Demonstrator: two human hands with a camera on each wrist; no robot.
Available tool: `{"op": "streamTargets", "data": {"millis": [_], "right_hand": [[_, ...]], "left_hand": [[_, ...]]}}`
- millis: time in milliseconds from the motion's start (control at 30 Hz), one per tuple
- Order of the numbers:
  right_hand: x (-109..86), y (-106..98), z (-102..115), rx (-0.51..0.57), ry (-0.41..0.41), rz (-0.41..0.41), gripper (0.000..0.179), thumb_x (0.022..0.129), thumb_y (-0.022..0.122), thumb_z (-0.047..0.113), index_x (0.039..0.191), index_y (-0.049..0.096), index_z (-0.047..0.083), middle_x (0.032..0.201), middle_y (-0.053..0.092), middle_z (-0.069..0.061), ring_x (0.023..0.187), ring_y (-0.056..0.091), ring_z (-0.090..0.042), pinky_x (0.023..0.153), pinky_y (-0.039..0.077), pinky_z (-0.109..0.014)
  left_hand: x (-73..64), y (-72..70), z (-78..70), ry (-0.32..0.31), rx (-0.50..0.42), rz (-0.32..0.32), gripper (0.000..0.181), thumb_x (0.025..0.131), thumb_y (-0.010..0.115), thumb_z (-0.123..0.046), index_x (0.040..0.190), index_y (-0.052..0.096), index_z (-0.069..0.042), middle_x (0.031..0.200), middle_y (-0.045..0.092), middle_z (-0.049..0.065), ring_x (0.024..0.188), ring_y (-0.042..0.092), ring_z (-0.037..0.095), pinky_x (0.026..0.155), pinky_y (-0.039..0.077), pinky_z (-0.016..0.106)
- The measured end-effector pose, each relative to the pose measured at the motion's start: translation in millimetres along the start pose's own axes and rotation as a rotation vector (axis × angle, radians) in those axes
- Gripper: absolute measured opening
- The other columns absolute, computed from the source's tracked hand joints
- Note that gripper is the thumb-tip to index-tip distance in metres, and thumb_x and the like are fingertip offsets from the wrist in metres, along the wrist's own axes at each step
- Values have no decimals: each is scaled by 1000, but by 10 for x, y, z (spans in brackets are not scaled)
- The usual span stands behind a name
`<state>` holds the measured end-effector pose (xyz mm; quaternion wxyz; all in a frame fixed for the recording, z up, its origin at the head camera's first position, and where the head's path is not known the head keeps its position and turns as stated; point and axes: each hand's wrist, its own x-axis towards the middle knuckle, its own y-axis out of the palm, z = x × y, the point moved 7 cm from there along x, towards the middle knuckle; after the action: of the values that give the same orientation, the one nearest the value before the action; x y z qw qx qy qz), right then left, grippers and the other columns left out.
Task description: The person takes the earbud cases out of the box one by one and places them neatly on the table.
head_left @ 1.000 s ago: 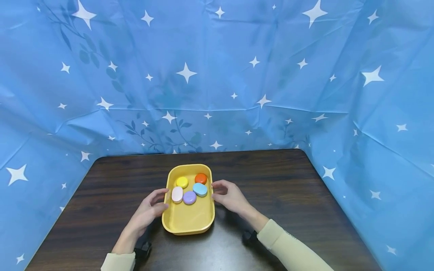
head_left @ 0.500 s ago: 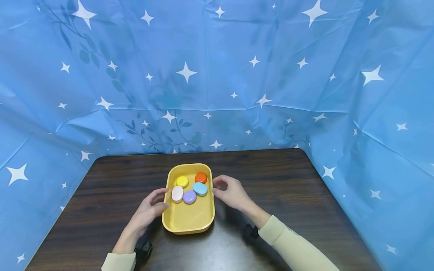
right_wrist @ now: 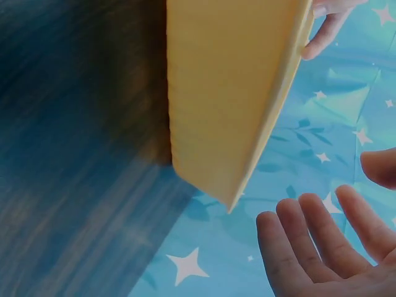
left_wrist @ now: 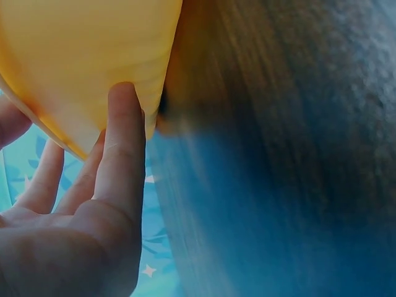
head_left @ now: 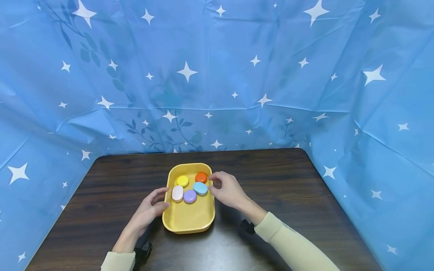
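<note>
A yellow tray (head_left: pixel 189 220) with rounded corners stands on the table and holds several small glossy, rounded pieces. At its far end lie a round yellow piece (head_left: pixel 182 181) and a round orange piece (head_left: pixel 201 177). Nearer are a light blue oval (head_left: pixel 200 188), a pale pink oval (head_left: pixel 178 194) and a round purple piece (head_left: pixel 190 196). My left hand (head_left: pixel 150 209) rests against the left wall; in the left wrist view one straight finger (left_wrist: pixel 124 124) lies along it. My right hand (head_left: pixel 228 190) reaches over the right rim, fingertips close to the orange and blue pieces, holding nothing.
The dark wood-grain table (head_left: pixel 278 180) extends around the tray on every side. A blue curtain (head_left: pixel 220 75) with white stars hangs behind and beside the table. Dark wrist-worn devices sit under both wrists, the left one (head_left: pixel 144 250) close to the tabletop.
My right hand has come off the tray's right side, lifted slightly, and shifted left so its fingertips now pass over the rim. Left hand, tray and pieces are essentially unmoved.
</note>
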<state>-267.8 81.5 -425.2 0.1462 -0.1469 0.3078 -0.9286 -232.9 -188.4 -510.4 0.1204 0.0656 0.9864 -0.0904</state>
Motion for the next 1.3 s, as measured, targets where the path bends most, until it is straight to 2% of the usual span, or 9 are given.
{"op": "streamTargets", "data": {"millis": [367,467,633,800,900,1133,1300], "right_hand": [[113,53,146,-153,-8,33,31,93,72,22,121,71,9,114,67,-3,101,60,-27,88,53,-41],[144,72,155,-194,-10,31,31,93,72,24,120,72,10,112,67,-1,98,59,-21,89,53,-40],[202,127,188,-257,-59,44,27,93,70,25,117,72,12,106,65,3,93,57,-16,84,52,-36],[234,173,260,-309,-127,55,25,93,69,24,114,72,10,105,64,0,97,58,-20,85,53,-38],[250,194,275,-346,-141,60,25,94,68,25,114,72,11,108,65,-2,100,59,-21,84,54,-38],[307,245,313,-424,-183,56,25,93,68,25,113,72,10,110,67,-3,95,58,-20,73,55,-34],[358,326,306,-446,-194,66,27,92,68,25,114,72,9,111,67,-6,98,59,-20,74,56,-36]], "left_hand": [[1,-4,4,-2,-23,6,56,99,65,-11,151,43,-9,152,42,23,132,51,39,102,49,51],[16,-6,11,2,-17,8,56,99,64,-11,151,44,-9,151,42,23,132,51,39,102,49,50],[22,-15,28,-10,-27,1,56,98,66,-11,149,45,-10,149,46,21,129,54,36,100,51,47],[6,-14,19,-3,-32,7,56,98,66,-10,150,44,-9,149,45,22,129,54,36,100,51,48],[2,-5,15,1,-36,7,56,98,66,-10,150,44,-9,149,45,23,129,54,36,100,51,49],[21,10,22,-1,-40,-4,56,97,67,-11,149,46,-10,147,47,21,127,56,34,100,51,47],[21,5,23,-2,-44,-7,56,97,67,-11,149,46,-10,147,47,21,127,56,35,101,50,49]]}}
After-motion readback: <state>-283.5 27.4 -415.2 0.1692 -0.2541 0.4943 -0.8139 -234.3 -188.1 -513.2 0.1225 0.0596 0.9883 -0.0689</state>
